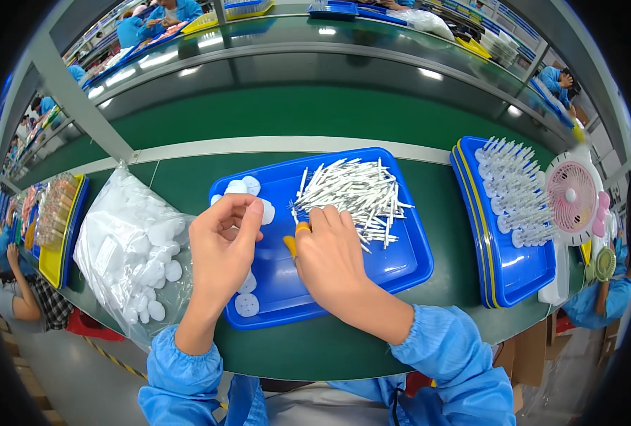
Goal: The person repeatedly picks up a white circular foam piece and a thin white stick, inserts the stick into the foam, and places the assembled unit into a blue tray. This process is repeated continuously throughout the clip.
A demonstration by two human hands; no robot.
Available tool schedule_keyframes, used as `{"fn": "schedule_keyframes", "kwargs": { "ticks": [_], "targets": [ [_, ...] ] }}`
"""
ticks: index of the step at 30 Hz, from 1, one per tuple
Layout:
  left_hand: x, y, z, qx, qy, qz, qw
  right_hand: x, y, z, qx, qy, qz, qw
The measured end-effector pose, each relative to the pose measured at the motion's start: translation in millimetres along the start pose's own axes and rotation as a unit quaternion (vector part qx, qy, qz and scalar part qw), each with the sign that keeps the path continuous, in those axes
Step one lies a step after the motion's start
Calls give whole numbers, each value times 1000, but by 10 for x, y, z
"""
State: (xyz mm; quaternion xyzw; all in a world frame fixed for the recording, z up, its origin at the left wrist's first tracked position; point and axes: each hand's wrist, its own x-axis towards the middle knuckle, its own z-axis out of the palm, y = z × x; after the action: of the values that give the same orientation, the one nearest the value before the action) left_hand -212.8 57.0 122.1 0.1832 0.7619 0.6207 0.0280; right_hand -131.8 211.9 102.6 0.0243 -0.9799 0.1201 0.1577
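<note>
A blue tray (408,264) lies on the green bench in front of me. It holds a heap of thin white sticks (354,193) on its right half and several round white discs (247,304) on its left. My left hand (223,245) hovers over the disc side with fingers curled, pinching something small that I cannot make out. My right hand (329,259) rests in the middle of the tray, closed around a yellow-handled tool (294,240) whose tip points toward the sticks.
A clear plastic bag of white discs (134,245) sits left of the tray. Stacked blue trays (507,266) at the right carry assembled white pieces. A small pink fan (572,197) stands beyond them. A yellow tray (54,266) lies far left. Other workers sit around.
</note>
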Motion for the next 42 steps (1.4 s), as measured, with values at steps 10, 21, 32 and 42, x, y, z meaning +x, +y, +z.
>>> {"fn": "schedule_keyframes", "kwargs": {
  "ticks": [10,21,32,42],
  "targets": [
    [-78,23,-103,-6,-58,-82,995,-401,192,-227,87,-17,-9,996],
    [-329,116,109,-106,-201,-141,964,-579,263,-689,360,-3,102,927],
    [-469,155,291,2,-170,-25,985,-707,407,-588,308,7,-1,951],
    [-539,145,367,80,-169,24,982,-709,363,-527,306,-29,16,951]
  ]
}}
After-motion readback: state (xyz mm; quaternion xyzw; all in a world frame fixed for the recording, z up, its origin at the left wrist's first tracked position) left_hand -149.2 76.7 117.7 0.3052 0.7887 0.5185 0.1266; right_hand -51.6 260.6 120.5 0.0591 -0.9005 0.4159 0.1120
